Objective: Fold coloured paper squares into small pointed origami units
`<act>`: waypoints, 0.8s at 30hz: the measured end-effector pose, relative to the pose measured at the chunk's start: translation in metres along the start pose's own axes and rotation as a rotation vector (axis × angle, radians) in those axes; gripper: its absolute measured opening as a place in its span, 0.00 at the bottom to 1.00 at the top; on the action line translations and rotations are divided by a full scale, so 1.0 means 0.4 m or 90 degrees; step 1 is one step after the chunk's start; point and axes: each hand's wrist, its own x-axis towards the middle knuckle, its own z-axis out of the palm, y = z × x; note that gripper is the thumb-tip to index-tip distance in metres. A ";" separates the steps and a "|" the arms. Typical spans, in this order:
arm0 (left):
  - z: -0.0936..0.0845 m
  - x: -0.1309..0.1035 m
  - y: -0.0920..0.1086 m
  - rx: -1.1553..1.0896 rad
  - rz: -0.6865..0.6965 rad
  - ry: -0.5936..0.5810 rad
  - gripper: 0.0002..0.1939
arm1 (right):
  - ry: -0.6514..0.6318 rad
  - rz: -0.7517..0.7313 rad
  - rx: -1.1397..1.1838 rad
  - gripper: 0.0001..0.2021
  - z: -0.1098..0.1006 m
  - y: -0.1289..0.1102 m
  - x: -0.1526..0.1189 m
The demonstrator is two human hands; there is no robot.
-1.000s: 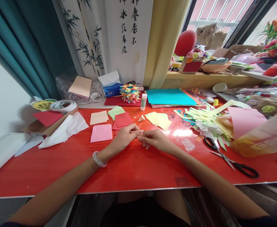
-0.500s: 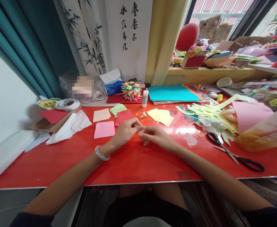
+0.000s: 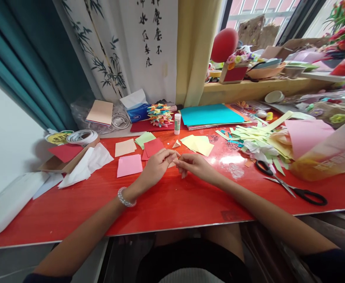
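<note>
My left hand (image 3: 157, 167) and my right hand (image 3: 192, 164) meet over the middle of the red table (image 3: 160, 208). Between their closed fingertips is a small piece of beige paper (image 3: 171, 164), mostly covered by the fingers. A small folded paper triangle (image 3: 176, 144) lies just beyond the hands. Near my left hand are square stacks of pink paper (image 3: 129, 165), red paper (image 3: 153, 146), beige paper (image 3: 125, 147) and green paper (image 3: 144, 139). Yellow sheets (image 3: 200, 145) lie past my right hand.
A glue stick (image 3: 177, 124) stands behind the triangle, beside a spiky paper ball (image 3: 159, 115). Blue sheets (image 3: 210, 115) lie at the back. Black-handled scissors (image 3: 290, 184) and green paper strips (image 3: 254, 137) are on the right. An open box (image 3: 69, 167) sits at left.
The fingers have shifted around the small paper, with my right hand's lower fingers now curled under it. The view has turned slightly, so the table appears a little tilted.
</note>
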 end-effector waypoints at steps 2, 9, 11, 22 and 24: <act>0.005 -0.003 0.004 0.021 -0.024 0.011 0.15 | 0.027 -0.021 0.017 0.17 -0.002 0.004 0.002; 0.011 -0.012 -0.005 0.053 -0.062 0.006 0.19 | 0.077 -0.034 0.051 0.19 0.005 0.005 0.001; 0.007 -0.012 -0.008 0.044 -0.068 0.008 0.19 | 0.074 -0.034 0.047 0.19 0.005 0.003 0.001; 0.015 -0.005 -0.011 -0.089 -0.033 0.038 0.10 | 0.025 -0.025 -0.036 0.15 0.008 0.001 -0.003; 0.014 -0.007 -0.010 -0.107 -0.031 0.046 0.10 | 0.015 -0.034 -0.051 0.14 0.010 0.001 -0.004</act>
